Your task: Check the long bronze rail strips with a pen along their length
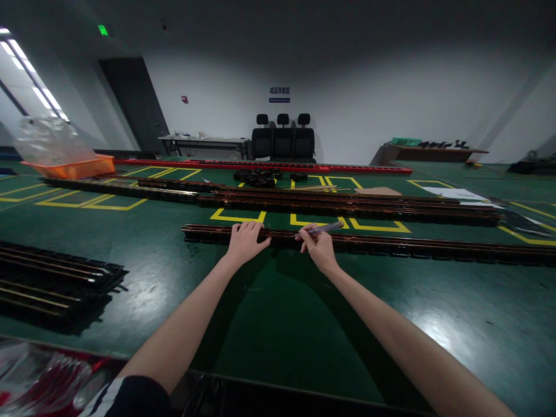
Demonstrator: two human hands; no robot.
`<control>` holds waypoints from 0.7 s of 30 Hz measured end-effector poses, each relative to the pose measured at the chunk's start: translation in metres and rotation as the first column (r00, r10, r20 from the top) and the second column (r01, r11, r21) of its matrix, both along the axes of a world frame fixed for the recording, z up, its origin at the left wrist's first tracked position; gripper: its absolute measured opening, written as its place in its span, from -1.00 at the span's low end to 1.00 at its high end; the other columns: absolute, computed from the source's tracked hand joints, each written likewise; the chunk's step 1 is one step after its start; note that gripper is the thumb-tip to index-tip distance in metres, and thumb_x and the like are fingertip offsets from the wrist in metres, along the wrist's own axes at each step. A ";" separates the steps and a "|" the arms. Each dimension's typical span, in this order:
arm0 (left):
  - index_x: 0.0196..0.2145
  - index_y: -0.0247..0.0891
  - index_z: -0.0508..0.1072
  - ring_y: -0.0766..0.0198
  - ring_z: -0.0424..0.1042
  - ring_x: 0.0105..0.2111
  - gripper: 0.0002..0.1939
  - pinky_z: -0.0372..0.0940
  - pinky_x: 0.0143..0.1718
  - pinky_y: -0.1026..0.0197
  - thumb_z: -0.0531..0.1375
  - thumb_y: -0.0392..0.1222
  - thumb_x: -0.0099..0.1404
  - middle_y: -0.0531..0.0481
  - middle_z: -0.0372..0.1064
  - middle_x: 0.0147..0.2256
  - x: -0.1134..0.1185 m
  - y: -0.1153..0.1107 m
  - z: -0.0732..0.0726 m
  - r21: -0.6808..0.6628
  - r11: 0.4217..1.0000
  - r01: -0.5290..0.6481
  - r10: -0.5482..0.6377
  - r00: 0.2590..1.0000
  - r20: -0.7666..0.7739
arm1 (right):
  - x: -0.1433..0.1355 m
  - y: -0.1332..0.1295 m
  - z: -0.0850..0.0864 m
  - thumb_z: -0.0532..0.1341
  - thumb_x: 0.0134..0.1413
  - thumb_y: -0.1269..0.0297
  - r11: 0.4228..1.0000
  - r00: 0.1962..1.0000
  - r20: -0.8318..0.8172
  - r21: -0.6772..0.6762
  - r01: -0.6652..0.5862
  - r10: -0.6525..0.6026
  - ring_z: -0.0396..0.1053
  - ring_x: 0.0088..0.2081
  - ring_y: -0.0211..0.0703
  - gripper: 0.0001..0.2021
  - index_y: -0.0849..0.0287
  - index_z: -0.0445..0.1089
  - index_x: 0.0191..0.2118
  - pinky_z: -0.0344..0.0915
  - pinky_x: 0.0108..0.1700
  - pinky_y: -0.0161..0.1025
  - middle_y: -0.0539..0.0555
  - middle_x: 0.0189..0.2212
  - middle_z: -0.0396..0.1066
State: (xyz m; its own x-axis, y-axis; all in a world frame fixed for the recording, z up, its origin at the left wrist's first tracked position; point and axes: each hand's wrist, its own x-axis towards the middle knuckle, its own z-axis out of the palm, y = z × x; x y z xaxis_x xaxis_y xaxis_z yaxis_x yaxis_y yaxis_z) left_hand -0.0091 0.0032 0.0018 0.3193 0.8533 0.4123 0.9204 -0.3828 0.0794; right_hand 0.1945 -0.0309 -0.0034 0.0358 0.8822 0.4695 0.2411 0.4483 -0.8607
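Head view: left hand [247, 243] rests, fingers spread, on the long dark rail [417, 249], likely stiff and best held by its edges, running right across the surface [165, 278]; right hand [320, 249] pinches a pen-like tool [326, 228].

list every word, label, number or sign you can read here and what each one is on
"成品存放区": dark characters on the back wall.
Blue strip below them: pale lettering, too small to read.
Green lit sign, upper left: too small to make out.
Pen-like tool in the right hand: no readable text.
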 end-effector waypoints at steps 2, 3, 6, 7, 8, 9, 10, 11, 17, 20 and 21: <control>-0.11 -0.22 0.37 0.02 0.29 -0.04 -0.63 0.10 -0.01 -0.06 0.02 0.04 0.26 -0.16 0.38 -0.09 -0.001 0.000 -0.002 0.025 1.000 0.002 -0.002 1.000 -0.003 | 0.000 0.000 0.000 0.14 0.06 -0.02 1.000 1.000 0.020 0.002 0.000 0.000 0.34 -0.62 -0.28 -0.68 0.17 0.30 -0.39 0.34 -0.56 -0.30 0.08 -0.46 0.45; -0.11 -0.21 0.37 0.03 0.29 -0.04 -0.65 0.09 0.00 -0.05 0.01 0.02 0.26 -0.15 0.39 -0.09 -0.001 0.000 -0.002 0.038 0.999 0.004 -0.004 1.000 -0.007 | 0.000 0.000 0.000 0.13 0.06 -0.02 1.000 1.000 0.028 0.002 0.000 0.000 0.34 -0.62 -0.28 -0.68 0.17 0.30 -0.39 0.33 -0.56 -0.30 0.08 -0.46 0.46; -0.11 -0.18 0.37 0.04 0.29 -0.03 -0.68 0.06 0.02 -0.04 0.00 -0.03 0.27 -0.12 0.39 -0.09 -0.001 0.000 -0.004 0.064 0.998 0.013 -0.012 1.000 -0.009 | 0.000 0.000 0.001 0.12 0.09 0.04 1.000 0.999 0.049 0.011 -0.003 0.002 0.33 -0.64 -0.29 -0.72 0.18 0.30 -0.40 0.31 -0.56 -0.31 0.08 -0.46 0.47; -0.10 -0.18 0.38 0.04 0.29 -0.03 -0.68 0.06 0.03 -0.05 0.00 -0.05 0.27 -0.12 0.39 -0.08 -0.002 0.001 -0.005 0.069 0.997 0.014 -0.013 1.000 -0.009 | 0.000 0.000 0.001 0.12 0.10 0.07 1.000 0.998 0.058 0.016 0.001 -0.002 0.33 -0.65 -0.30 -0.74 0.18 0.29 -0.41 0.31 -0.56 -0.31 0.08 -0.47 0.47; -0.10 -0.18 0.38 0.04 0.29 -0.03 -0.68 0.05 0.03 -0.05 0.00 -0.06 0.27 -0.12 0.39 -0.08 -0.002 0.001 -0.005 0.074 0.997 0.014 -0.014 1.000 -0.009 | 0.000 0.001 0.001 0.12 0.11 0.09 1.000 0.998 0.068 0.020 0.006 -0.007 0.32 -0.65 -0.30 -0.75 0.18 0.29 -0.41 0.30 -0.56 -0.31 0.08 -0.48 0.47; -0.09 -0.18 0.38 0.04 0.29 -0.03 -0.68 0.05 0.03 -0.05 0.00 -0.08 0.27 -0.12 0.40 -0.09 -0.002 0.001 -0.005 0.078 0.997 0.014 -0.013 1.000 -0.011 | 0.000 0.001 0.001 0.12 0.11 0.11 1.000 0.997 0.077 0.024 0.011 -0.013 0.32 -0.66 -0.30 -0.76 0.18 0.29 -0.41 0.30 -0.56 -0.31 0.07 -0.48 0.47; -0.08 -0.18 0.38 0.04 0.29 -0.03 -0.68 0.05 0.03 -0.05 0.00 -0.09 0.27 -0.12 0.40 -0.09 -0.002 0.001 -0.006 0.081 0.997 0.014 -0.013 1.000 -0.013 | 0.000 0.001 0.001 0.12 0.11 0.12 0.999 0.996 0.083 0.028 0.016 -0.018 0.32 -0.67 -0.30 -0.76 0.19 0.30 -0.41 0.29 -0.56 -0.31 0.07 -0.48 0.47; -0.08 -0.18 0.38 0.04 0.29 -0.03 -0.68 0.05 0.03 -0.05 -0.01 -0.11 0.27 -0.11 0.40 -0.08 -0.002 0.002 -0.006 0.082 0.996 0.016 -0.015 1.000 -0.014 | 0.000 0.001 0.001 0.12 0.11 0.12 0.999 0.996 0.087 0.030 0.016 -0.019 0.32 -0.67 -0.30 -0.77 0.19 0.30 -0.41 0.29 -0.56 -0.31 0.08 -0.48 0.47; -0.02 -0.20 0.35 0.07 0.29 0.00 -0.65 0.01 0.09 -0.08 -0.04 -0.18 0.27 -0.12 0.39 -0.04 -0.003 0.002 -0.006 0.062 0.997 0.034 -0.034 0.999 -0.003 | 0.000 0.001 0.001 0.13 0.10 0.08 1.000 0.997 0.076 0.023 0.007 -0.009 0.33 -0.66 -0.29 -0.74 0.19 0.31 -0.40 0.30 -0.57 -0.31 0.08 -0.47 0.47; 0.00 -0.18 0.33 0.10 0.27 0.04 -0.63 -0.02 0.12 -0.08 -0.05 -0.21 0.28 -0.12 0.37 -0.01 -0.003 0.002 -0.006 0.062 0.997 0.044 -0.044 0.999 0.003 | 0.000 0.000 0.001 0.12 0.11 0.07 1.000 0.996 0.086 0.021 0.012 -0.013 0.33 -0.66 -0.28 -0.74 0.18 0.31 -0.41 0.30 -0.58 -0.31 0.09 -0.47 0.48; 0.00 -0.18 0.33 0.10 0.26 0.05 -0.63 -0.03 0.12 -0.08 -0.06 -0.22 0.28 -0.11 0.37 0.00 -0.003 0.002 -0.006 0.060 0.997 0.049 -0.050 0.999 0.004 | 0.000 0.000 0.002 0.12 0.11 0.07 1.000 0.996 0.087 0.020 0.012 -0.014 0.33 -0.66 -0.28 -0.74 0.18 0.31 -0.41 0.30 -0.58 -0.31 0.09 -0.47 0.48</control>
